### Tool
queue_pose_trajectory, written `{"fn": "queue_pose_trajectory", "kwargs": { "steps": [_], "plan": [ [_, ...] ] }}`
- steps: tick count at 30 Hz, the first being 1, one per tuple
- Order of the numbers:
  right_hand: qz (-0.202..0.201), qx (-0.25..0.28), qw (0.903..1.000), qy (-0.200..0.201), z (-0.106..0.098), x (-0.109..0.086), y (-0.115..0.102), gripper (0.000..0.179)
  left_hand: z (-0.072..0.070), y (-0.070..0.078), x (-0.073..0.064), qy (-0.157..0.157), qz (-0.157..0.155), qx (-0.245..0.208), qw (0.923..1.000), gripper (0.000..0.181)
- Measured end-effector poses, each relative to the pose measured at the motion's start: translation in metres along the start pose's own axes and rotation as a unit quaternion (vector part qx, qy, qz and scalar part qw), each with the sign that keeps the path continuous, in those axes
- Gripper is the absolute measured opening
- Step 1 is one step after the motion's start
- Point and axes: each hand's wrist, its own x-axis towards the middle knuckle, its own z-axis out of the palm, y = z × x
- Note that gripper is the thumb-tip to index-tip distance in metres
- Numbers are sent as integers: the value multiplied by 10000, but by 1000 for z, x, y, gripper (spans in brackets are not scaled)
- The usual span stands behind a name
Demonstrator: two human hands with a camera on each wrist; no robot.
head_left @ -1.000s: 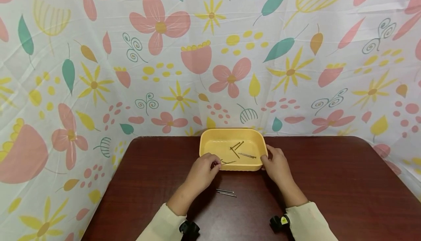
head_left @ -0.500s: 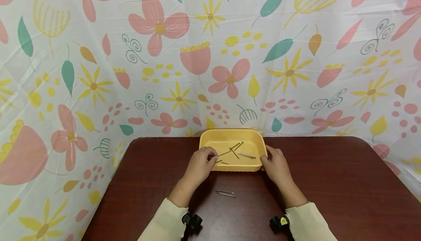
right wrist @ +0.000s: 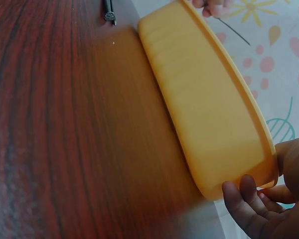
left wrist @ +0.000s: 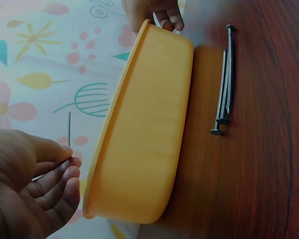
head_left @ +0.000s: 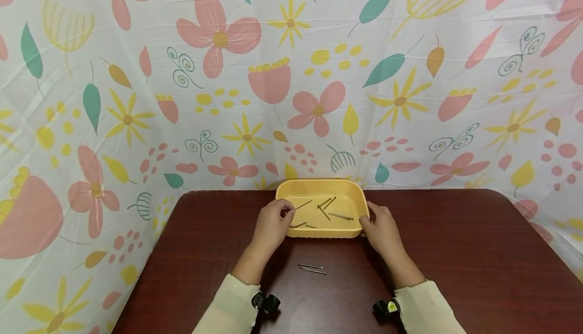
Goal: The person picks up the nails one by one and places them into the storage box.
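Note:
A yellow plastic tray (head_left: pixel 325 233) stands at the back of the table with several nails (head_left: pixel 325 208) lying in it. My left hand (head_left: pixel 272 222) is at its front left corner and pinches a nail (left wrist: pixel 69 130) between thumb and fingertips, the shaft pointing out over the tray. At the other end, my right hand (head_left: pixel 382 226) grips the right wall, its thumb at the rim and fingers beneath on the outside in the right wrist view (right wrist: pixel 269 199). A small group of nails (head_left: pixel 312 269) lies side by side on the table in front of the tray.
The dark red wooden table (head_left: pixel 455 253) ends just behind the tray, against a flower-printed cloth (head_left: pixel 401 136). Black wrist cameras (head_left: pixel 266 303) sit at both cuffs, close over the tabletop.
My left hand has moved left and slightly up along the tray's front left corner, with the nail now held higher over the tray. My right hand has stayed on the tray's right end.

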Motion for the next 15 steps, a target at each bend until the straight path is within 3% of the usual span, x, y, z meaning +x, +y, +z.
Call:
{"fn": "queue_pose_trajectory", "kwargs": {
  "steps": [15],
  "plan": [
    [-41, 42, 10000, 10, 1, 0, 1, 59, -2, -8, 4, 396, -156, -106, 9990, 5]
  ]
}}
